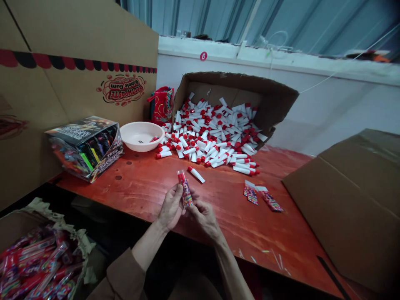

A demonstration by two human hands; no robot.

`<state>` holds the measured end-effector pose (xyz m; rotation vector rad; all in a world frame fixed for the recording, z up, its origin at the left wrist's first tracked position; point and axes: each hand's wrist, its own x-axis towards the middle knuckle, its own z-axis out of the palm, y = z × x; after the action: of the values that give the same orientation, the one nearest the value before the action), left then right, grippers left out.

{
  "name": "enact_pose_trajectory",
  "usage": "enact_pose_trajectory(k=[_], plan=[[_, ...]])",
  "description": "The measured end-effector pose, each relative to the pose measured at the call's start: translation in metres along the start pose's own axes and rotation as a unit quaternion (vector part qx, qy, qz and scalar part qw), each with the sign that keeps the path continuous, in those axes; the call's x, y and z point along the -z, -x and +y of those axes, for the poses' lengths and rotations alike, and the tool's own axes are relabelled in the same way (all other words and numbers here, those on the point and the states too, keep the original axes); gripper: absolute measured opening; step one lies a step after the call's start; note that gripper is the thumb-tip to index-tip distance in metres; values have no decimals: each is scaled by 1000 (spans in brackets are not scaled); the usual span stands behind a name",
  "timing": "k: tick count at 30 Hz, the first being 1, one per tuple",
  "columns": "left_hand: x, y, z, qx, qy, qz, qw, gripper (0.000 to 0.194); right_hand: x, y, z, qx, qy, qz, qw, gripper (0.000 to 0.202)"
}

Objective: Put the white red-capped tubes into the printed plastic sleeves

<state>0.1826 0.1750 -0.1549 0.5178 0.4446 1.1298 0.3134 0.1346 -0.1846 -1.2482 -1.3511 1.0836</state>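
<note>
Gripping a printed packet in left hand, pinching its lower end with right hand, over reddish wooden desk, facing white wall and ribbed panels.

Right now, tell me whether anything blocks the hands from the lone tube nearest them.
Nothing visible: bare red tabletop separates the left hand and right hand from the tube. The packet they hold points left of it.

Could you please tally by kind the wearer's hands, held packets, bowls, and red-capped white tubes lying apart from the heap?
Hands: 2 (left hand, right hand)
Held packet: 1
Bowl: 1
White tube apart from the heap: 1
Total: 5
</note>
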Motion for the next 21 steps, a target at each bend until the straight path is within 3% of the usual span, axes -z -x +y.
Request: enact_pose_trajectory(k=[5,11,13,15,17,18,21], plan=[[-1,10,-5,7,-8,2,1000,41,-2,1,-1,31,35,31,998,37],[2,9,-4,14,-52,21,998,42,-10,1,-4,9,37,21,999,38],[2,8,1,14,-62,24,998,43,-13,1,-10,7,35,-20,999,38],[7,15,14,8,-81,26,996,43,-9,-2,-18,20,67,-106,992,33],[23,34,38,3,-125,46,991,45,9,-8,-23,42,136,-167,976,28],[36,48,54,12,-167,67,984,46,26,-13,-23,50,181,-162,969,27],[86,103,113,74,-326,157,929,52,104,-25,-11,42,337,-18,941,29]])
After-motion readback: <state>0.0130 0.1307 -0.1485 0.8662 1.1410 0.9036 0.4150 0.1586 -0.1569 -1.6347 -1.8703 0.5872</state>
